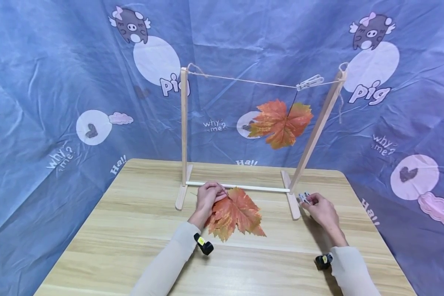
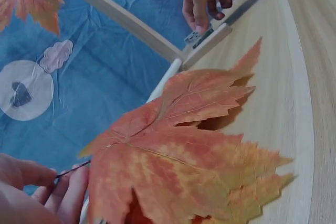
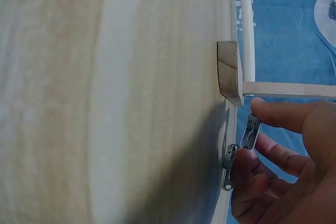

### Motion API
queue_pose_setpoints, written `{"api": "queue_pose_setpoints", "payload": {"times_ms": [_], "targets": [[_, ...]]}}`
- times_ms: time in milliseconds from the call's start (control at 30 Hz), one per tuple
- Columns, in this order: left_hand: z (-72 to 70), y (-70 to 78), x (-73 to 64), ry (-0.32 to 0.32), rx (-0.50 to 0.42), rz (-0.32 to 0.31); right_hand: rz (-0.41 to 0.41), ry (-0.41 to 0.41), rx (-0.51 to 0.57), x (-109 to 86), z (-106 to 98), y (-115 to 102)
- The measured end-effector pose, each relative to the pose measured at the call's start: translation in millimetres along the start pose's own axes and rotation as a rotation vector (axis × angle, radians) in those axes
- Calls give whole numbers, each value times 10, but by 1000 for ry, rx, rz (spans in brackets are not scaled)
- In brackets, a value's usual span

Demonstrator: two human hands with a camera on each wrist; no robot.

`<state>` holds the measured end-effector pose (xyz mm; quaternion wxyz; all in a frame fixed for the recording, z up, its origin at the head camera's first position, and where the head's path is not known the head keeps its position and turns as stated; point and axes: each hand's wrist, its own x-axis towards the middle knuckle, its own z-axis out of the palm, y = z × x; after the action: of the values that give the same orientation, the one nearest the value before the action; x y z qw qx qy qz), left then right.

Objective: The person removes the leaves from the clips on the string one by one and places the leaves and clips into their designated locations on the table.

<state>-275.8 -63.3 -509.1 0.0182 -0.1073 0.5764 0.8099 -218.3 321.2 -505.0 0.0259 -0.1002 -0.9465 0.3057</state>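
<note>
My left hand (image 1: 208,199) pinches the dark stem of an orange-red maple leaf (image 1: 237,213) between thumb and fingers. The leaf spreads low over the table in front of the rack's white crossbar. In the left wrist view its toothed lobes (image 2: 173,156) fan out from the fingertips. Beside the rack's right foot, my right hand (image 1: 322,209) holds a small metallic-looking clothespin (image 3: 251,132) between thumb and fingers. A second clothespin (image 3: 229,166) lies right beside those fingertips. Higher up, another maple leaf (image 1: 281,123) hangs by its stem from a pale clothespin (image 1: 310,82) on the string.
A wooden rack stands toward the table's back, with a left post (image 1: 184,127), a right post (image 1: 318,131) and a white crossbar (image 1: 251,188). Twine (image 1: 244,80) runs between the post tops. Blue printed cloth (image 1: 222,37) hangs behind the wood-grain table (image 1: 114,246).
</note>
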Motion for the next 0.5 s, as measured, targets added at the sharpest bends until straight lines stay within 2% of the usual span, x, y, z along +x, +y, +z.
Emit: {"api": "queue_pose_setpoints", "payload": {"times_ms": [233, 500], "targets": [[-70, -40, -5, 31, 126, 2, -9, -6, -40, -5, 35, 3], [-126, -26, 4, 15, 271, -15, -19, 33, -83, 2, 66, 11]]}}
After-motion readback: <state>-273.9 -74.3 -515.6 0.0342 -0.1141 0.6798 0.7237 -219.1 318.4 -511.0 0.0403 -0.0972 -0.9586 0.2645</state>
